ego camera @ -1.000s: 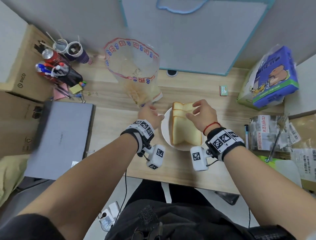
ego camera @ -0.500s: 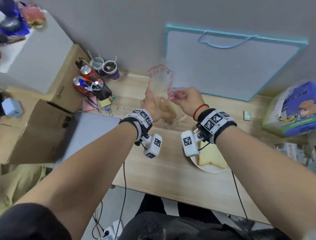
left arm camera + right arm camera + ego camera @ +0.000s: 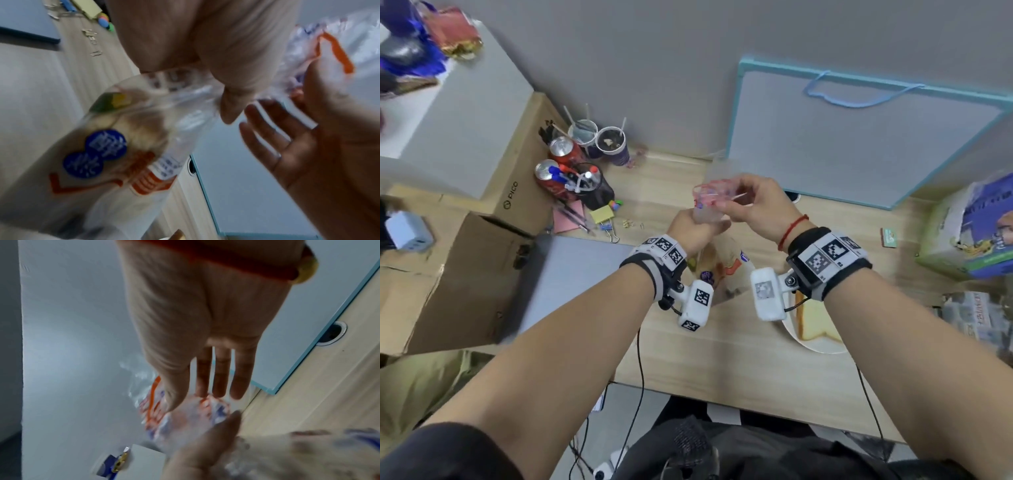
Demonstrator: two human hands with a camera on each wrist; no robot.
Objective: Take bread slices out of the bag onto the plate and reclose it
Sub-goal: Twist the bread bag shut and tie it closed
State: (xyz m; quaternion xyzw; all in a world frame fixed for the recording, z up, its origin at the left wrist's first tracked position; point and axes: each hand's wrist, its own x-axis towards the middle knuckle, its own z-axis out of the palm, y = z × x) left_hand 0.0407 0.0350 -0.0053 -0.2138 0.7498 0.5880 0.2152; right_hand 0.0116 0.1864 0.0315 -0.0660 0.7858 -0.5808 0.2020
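Table [image 3: 739,356]: light wood, carries everything below. A grey board with a teal edge [image 3: 859,144] leans on the wall at the back; cardboard boxes [image 3: 458,274] sit at the left edge.

Bread bag [image 3: 722,260]: clear plastic with orange and blue print, held up off the table between both wrists, neck gathered, mouth frill sticking up at the top. The left wrist view shows bread inside the lower part; the picture is blurred, so no slice count.

Plate [image 3: 822,347]: white, on the table, right of the bag, partly hidden under the right wrist camera. Bread slices [image 3: 815,318] lie on it.

Left hand [image 3: 690,228]: grip closed around the bag's neck, fingers wrapped round the gathered plastic.

Right hand [image 3: 755,205]: at the bag's mouth, just above and right of the left hand. Thumb and forefinger pinch the printed frill; the other fingers [image 3: 222,369] are straight and spread.

Cans, cups and pens [image 3: 582,161] cluster far left, well apart from the bag.
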